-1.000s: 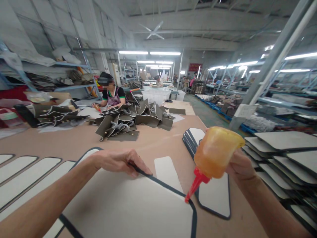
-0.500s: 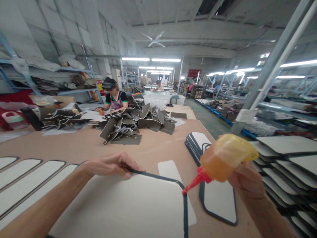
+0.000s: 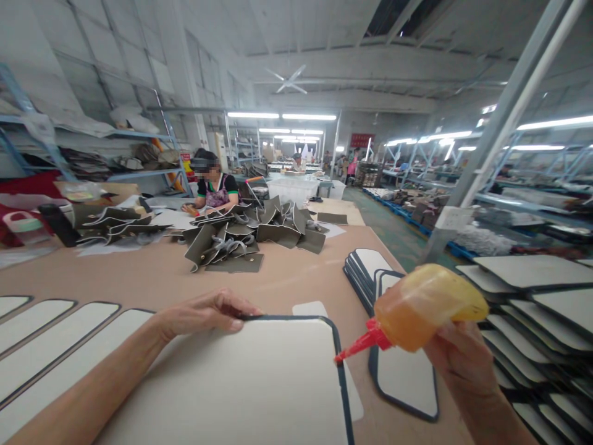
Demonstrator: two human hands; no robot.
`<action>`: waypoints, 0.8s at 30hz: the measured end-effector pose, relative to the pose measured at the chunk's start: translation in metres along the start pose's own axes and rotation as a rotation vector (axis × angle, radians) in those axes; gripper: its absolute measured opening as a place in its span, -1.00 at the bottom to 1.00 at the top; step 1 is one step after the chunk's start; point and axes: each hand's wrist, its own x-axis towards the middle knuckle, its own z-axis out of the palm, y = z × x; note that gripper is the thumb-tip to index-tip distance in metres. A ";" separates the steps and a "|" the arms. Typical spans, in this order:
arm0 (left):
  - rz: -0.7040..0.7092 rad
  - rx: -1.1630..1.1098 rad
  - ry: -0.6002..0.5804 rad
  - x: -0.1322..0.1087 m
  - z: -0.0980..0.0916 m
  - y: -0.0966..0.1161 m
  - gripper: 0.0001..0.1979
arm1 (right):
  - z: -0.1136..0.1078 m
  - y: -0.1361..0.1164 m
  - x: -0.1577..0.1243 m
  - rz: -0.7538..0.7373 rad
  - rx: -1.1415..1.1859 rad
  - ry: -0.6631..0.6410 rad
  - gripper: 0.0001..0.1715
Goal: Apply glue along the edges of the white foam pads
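A large white panel (image 3: 259, 383) with a dark edge binding lies flat on the brown table (image 3: 152, 272) in front of me. My left hand (image 3: 208, 312) pinches the panel's far edge, fingers closed on the binding. My right hand (image 3: 456, 361) grips an orange glue bottle (image 3: 424, 309), tipped sideways. Its red nozzle (image 3: 354, 347) touches the panel's right edge near the far corner.
Several similar white panels lie at the left (image 3: 41, 337) and in stacks at the right (image 3: 532, 296). A smaller panel (image 3: 405, 383) and a stack (image 3: 365, 266) lie beyond the nozzle. A heap of grey-green pieces (image 3: 241, 238) sits mid-table. A co-worker (image 3: 213, 185) sits behind it.
The panel has turned, so its right edge now runs toward me. The bottle has tipped flatter, and its nozzle has moved along the binding toward the far corner. My left hand kept its grip.
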 end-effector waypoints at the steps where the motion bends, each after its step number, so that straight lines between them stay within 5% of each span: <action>1: -0.013 -0.016 0.002 0.001 0.001 0.000 -0.64 | -0.001 -0.001 -0.001 0.000 -0.009 0.005 -0.53; 9: -0.127 -0.205 0.109 0.004 0.004 -0.011 -0.66 | -0.008 -0.004 -0.005 0.034 -0.063 -0.014 -0.32; 24: -0.146 -0.345 0.135 0.006 0.010 -0.020 -0.55 | -0.020 -0.002 -0.009 -0.009 -0.032 -0.010 -0.39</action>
